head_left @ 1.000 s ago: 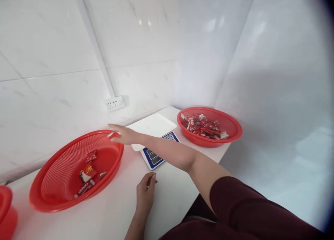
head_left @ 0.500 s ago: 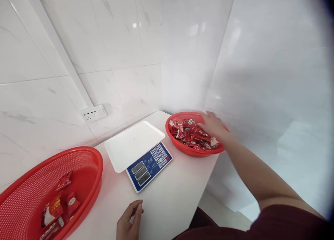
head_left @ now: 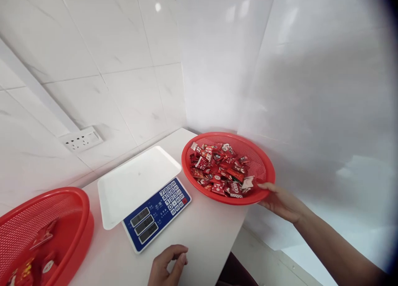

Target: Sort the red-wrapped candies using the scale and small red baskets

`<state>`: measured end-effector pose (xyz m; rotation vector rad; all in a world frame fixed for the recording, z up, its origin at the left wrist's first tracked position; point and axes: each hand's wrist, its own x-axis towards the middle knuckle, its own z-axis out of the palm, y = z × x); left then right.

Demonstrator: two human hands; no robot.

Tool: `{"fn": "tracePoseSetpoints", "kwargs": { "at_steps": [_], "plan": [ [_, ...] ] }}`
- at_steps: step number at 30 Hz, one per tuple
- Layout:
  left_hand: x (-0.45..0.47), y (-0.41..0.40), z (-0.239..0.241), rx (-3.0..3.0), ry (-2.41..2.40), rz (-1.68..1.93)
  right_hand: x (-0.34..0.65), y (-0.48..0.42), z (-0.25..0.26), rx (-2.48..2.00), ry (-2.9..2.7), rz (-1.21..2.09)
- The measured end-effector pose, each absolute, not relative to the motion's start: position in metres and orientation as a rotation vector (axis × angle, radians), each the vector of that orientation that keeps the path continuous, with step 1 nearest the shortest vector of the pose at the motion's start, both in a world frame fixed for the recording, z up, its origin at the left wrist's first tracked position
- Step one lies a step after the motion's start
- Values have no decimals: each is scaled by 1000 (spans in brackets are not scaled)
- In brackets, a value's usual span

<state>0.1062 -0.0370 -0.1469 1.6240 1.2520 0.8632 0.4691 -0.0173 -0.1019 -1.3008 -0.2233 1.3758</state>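
Note:
My right hand (head_left: 281, 201) grips the near right rim of a red mesh basket (head_left: 264, 170) that holds several small red wrapped sweets (head_left: 220, 170); the thumb lies on the rim and the fingers curl under it. My left hand (head_left: 168, 267) rests on the white table top at the bottom edge, fingers loosely curled, nothing visible in it. Between the two baskets stands a digital scale (head_left: 155, 213) with a white weighing tray (head_left: 133, 182) and a blue keypad panel. A second red mesh basket (head_left: 62, 207) sits at the far left with a few red packets (head_left: 34, 253) inside.
White tiled walls close in behind and to the right, meeting in a corner behind the right basket. A white wall socket (head_left: 81, 139) sits low on the left wall. The table's right edge drops off just under the right basket.
My right hand came out from over the sweets in the right basket and closed on its near rim. The view swung right, so the left basket slid toward the edge. My left hand barely moved.

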Motion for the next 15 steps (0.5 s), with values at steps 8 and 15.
{"fn": "tracePoseSetpoints", "kwargs": {
  "at_steps": [8,15],
  "plan": [
    [139,-25,-135,1673,1126,888,457,-33,-135,-1194,-242,1226],
    [140,-22,-139,1655,1165,823,445,-1,-120,-1179,-181,1296]
  ]
}}
